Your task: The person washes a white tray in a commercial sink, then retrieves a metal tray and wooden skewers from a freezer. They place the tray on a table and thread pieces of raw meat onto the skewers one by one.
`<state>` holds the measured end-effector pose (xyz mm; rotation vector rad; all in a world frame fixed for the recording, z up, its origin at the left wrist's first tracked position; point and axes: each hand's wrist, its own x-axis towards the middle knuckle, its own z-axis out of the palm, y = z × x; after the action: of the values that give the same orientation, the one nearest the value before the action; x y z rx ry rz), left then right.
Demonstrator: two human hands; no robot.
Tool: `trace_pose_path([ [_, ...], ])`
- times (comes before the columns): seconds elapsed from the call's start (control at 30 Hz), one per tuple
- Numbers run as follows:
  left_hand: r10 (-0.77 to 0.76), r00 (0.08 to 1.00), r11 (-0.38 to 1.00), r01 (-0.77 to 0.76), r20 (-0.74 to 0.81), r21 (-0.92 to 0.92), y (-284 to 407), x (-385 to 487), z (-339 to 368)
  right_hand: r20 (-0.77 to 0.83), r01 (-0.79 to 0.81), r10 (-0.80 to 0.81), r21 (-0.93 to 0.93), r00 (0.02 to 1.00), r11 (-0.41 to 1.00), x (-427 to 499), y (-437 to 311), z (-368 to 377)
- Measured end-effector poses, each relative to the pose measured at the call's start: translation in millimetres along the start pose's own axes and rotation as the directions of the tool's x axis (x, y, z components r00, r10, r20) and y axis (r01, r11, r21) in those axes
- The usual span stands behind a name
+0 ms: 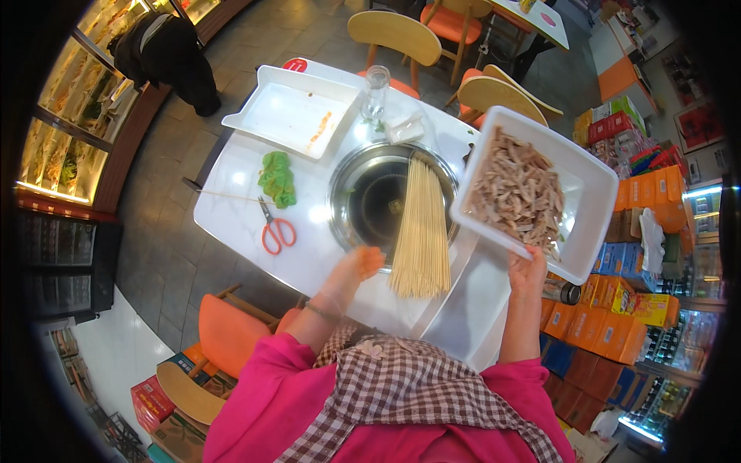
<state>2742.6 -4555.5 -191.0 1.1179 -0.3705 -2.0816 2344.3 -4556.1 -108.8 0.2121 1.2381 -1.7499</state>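
My right hand [527,269] grips the near rim of a white plastic tub [590,191], which is tilted and holds a heap of pale brown meat strips [518,188]. Blurred by motion, my left hand [366,263] is beside the near rim of a round steel pot [341,231] set in the white table [231,199]. Its fingers look close together, and whether anything is in them is unclear. A thick bundle of bamboo skewers [422,231] lies across the pot's right side. Left of the pot are orange-handled scissors [277,228], a green leafy vegetable [278,179] and a single thin skewer [231,195].
A shallow white tray [278,113] with orange residue occupies the table's far left. Near it stand a glass jar [377,87] and a white packet [403,127]. Another white tray [463,312] sits at the near right. Chairs [396,37], stacked boxes [608,327] and a bending person [173,58] are around.
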Motion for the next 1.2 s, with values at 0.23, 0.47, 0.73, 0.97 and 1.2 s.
trace_pose_path([
  [0.23, -0.032, 0.997, 0.975, 0.045, -0.065, 0.219, 35, 12, 8, 0.148, -0.132, 0.205, -0.393, 0.968, 0.910, -23, 66, 8],
  [0.47, -0.083, 0.973, 0.943, 0.146, -0.214, 0.298, 37, 19, -18, 0.223, -0.171, 0.425, -0.682, 0.877, 0.711, -7, 113, 28],
  [0.73, -0.029, 0.969, 0.964, 0.092, -0.247, 0.248, 30, 13, -33, 0.288, -0.024, 0.473, -0.834, 0.833, 0.551, -10, 114, 76],
  [0.97, 0.036, 0.944, 0.999, -0.021, -0.329, 0.050, 21, 11, -27, 0.529, 0.199, 0.668, -0.838, 0.524, 0.508, 1, 99, 94],
  [1.2, 0.033, 0.903, 0.991, -0.085, -0.428, -0.102, 12, 9, -35, 0.806, 0.949, 0.517, -0.313, 0.287, -0.039, 38, 170, 50],
])
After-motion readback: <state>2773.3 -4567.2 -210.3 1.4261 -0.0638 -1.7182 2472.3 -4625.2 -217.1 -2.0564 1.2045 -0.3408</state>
